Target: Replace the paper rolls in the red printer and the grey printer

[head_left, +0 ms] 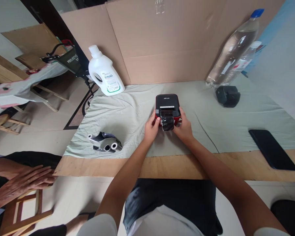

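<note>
While both hands close around the small black-and-red printer (167,105), it sits on the pale cloth (137,108) at the middle of the table. The left hand (151,128) grips its left side, thumb pressed on the front edge; the right hand (184,127) clasps the right side the same way — both clamped on the body. Between the thumbs a dark, shiny strip (167,122) hangs from the front slot, curling down. By the look of it, feeding is begun but not finished — the strip is only partly out. Well to the left of the grip lie small paper rolls (107,144) in torn dark wrapping; beyond them stands a white detergent jug (103,72). Far right, a black phone (272,149) lies flat.
</note>
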A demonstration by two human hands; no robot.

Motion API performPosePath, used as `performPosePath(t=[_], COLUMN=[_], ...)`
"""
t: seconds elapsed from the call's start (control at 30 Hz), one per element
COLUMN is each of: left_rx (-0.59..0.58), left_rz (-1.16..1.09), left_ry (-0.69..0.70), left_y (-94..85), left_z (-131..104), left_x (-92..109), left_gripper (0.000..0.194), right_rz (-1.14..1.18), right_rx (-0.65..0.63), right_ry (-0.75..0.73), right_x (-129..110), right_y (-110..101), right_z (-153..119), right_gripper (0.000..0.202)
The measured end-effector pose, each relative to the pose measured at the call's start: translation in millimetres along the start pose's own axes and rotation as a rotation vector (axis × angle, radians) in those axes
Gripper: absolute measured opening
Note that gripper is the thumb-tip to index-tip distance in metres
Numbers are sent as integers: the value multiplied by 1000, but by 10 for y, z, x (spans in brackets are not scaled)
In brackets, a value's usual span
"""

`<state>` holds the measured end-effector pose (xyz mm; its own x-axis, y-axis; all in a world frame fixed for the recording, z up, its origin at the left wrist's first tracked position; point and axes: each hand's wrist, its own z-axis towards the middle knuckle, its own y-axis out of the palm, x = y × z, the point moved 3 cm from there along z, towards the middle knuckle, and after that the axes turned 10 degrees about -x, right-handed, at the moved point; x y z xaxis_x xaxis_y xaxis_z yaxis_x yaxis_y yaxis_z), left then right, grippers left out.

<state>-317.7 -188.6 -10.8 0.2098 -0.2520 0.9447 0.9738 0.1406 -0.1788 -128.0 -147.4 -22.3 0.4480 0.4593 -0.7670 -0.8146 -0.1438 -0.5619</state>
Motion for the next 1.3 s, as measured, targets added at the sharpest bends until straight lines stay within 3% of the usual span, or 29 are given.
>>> performPosePath(t=[0.1,0.3,0.5,0.87,1.1,1.3], left_rx=[1,13,31,29,76,118], left_rz=[6,9,49,114,169,230], left_ry=[3,-1,26,25,71,131], left_y=[-1,-14,-28,-38,4,-24], left_z=[-25,-56,-40,-83,-97,-40], left_x=[8,-6,-35,-39,-7,-1], left_gripper=[64,58,51,32,38,40], right_rz=[16,3,-40,-76,-160,-204], right_rx=[50,34,60,82,91,48], right_ry=[68,91,28,-58,-141,-90], right_x=[-39,-110,-125,-105,-129,-173], right_y=[-3,-13,-56,-88,-96,-135], right_z=[-26,-56,-23,14,37,53], right_gripper=[100,98,84,85,83,81])
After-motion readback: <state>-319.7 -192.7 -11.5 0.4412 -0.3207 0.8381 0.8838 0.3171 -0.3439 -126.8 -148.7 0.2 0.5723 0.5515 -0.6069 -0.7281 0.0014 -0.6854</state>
